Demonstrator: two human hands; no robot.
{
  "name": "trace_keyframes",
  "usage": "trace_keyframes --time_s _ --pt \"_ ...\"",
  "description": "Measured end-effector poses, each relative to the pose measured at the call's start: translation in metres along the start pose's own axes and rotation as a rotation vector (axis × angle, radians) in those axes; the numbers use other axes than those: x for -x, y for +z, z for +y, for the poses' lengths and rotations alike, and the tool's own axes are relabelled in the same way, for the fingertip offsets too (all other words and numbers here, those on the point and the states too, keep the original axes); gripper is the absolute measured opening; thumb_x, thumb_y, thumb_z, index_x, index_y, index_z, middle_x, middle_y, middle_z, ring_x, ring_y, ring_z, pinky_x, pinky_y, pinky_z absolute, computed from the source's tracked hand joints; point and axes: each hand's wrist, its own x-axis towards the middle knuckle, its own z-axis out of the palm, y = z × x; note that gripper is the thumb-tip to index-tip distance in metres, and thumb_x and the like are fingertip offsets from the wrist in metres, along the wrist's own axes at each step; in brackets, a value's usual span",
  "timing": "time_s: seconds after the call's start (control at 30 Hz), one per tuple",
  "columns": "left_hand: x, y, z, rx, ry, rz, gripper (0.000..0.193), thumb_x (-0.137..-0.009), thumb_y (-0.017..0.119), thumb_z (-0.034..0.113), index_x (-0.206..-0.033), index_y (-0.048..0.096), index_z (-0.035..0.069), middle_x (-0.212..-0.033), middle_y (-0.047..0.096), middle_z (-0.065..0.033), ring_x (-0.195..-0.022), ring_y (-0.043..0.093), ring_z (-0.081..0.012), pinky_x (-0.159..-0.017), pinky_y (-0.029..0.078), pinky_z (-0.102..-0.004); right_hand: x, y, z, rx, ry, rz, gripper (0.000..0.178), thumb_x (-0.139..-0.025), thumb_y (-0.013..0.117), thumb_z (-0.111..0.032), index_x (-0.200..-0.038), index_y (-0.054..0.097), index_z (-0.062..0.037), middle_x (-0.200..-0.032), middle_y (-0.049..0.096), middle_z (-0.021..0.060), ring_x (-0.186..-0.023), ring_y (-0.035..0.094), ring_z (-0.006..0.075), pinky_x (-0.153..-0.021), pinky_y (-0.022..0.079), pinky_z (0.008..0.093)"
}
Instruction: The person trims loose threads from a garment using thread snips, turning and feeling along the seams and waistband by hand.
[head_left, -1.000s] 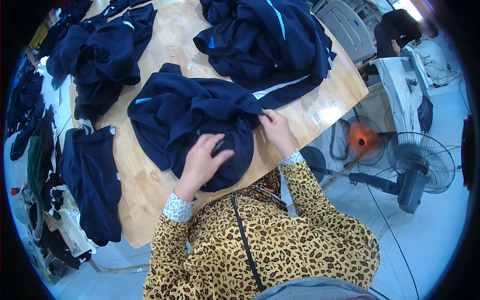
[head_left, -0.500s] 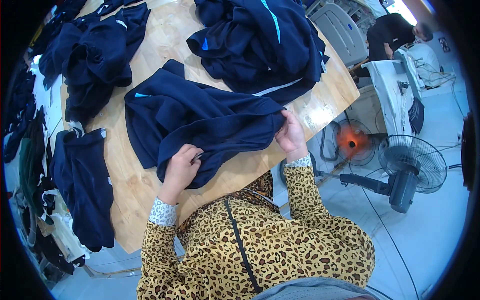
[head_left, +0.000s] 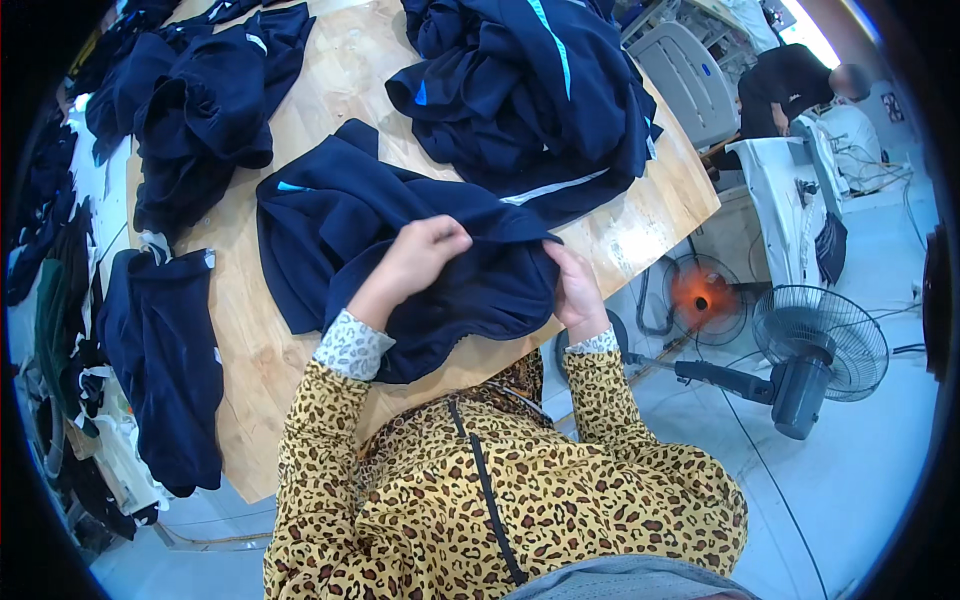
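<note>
A dark navy garment [head_left: 470, 290] with a small light-blue mark lies spread near the table's front edge, its cloth bunched in folds. My right hand [head_left: 578, 288] pinches its right edge between thumb and fingers. Over the garment's middle, my left hand [head_left: 425, 257] is closed with the fingertips pressed together. Whatever those fingertips hold, if anything, is too small to make out.
The wooden table [head_left: 270, 400] carries a navy garment pile [head_left: 530, 100] with light-blue stripes, another navy heap [head_left: 205, 120] and a navy piece [head_left: 165, 360] hanging over the left edge. A grey fan [head_left: 820, 345] stands at right. Beyond, a person [head_left: 780, 85] bends over a machine.
My left hand has moved up and right from the garment's lower left edge to above its middle. My right hand keeps its pinch, and the front cloth now lies more spread out.
</note>
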Motion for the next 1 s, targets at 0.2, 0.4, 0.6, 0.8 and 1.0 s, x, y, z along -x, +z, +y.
trace_keyframes --time_s 0.2,0.4,0.6,0.8,1.0 --pt "0.001 -0.033 0.018 0.291 -0.196 0.114 0.014 -0.091 0.057 0.014 -0.082 0.060 0.004 -0.074 0.056 0.0051 -0.068 0.048 -0.0031 -0.064 0.041 -0.0184 -0.006 -0.027 0.011 -0.018 0.138 -0.206 0.021 -0.091 0.057 -0.015 -0.100 0.062 0.0025 -0.092 0.067 0.0097 -0.079 0.065 0.0153 -0.076 0.053 0.0271" --pt "0.001 -0.035 0.016 0.303 -0.204 0.145 0.015 -0.091 0.058 0.014 -0.082 0.060 0.003 -0.075 0.057 0.0044 -0.068 0.048 -0.0035 -0.064 0.041 -0.0188 -0.009 -0.028 0.016 -0.268 0.312 -0.274 0.027 -0.091 0.055 -0.016 -0.107 0.060 0.0054 -0.099 0.067 0.0141 -0.087 0.066 0.0199 -0.081 0.054 0.0298" --pt "-0.015 -0.032 0.014 0.141 0.019 0.385 0.015 -0.090 0.059 0.014 -0.084 0.061 0.000 -0.073 0.057 0.0021 -0.067 0.049 -0.0040 -0.060 0.042 -0.0209 0.006 -0.001 0.012 0.112 0.322 -0.389 0.030 -0.089 0.058 -0.016 -0.110 0.059 0.0051 -0.099 0.067 0.0111 -0.086 0.065 0.0150 -0.079 0.053 0.0268" --pt "0.007 0.008 0.037 0.042 0.365 0.438 0.021 -0.092 0.054 0.006 -0.109 0.060 -0.002 -0.111 0.058 -0.0063 -0.081 0.060 -0.0105 -0.075 0.049 -0.0229 0.008 0.029 0.019 -0.225 0.188 -0.441 0.033 -0.096 0.049 -0.020 -0.124 0.050 -0.0033 -0.114 0.062 0.0068 -0.100 0.062 0.0177 -0.089 0.050 0.0306" --pt "0.084 0.043 0.027 -0.306 0.256 0.314 0.054 -0.066 0.083 0.021 -0.110 0.058 0.001 -0.098 0.057 -0.0071 -0.061 0.051 -0.0100 -0.057 0.044 -0.0219 -0.014 0.013 0.034 -0.574 0.056 -0.431 0.032 -0.098 0.043 -0.021 -0.127 0.047 -0.0069 -0.121 0.059 0.0099 -0.111 0.057 0.0242 -0.096 0.046 0.0417"
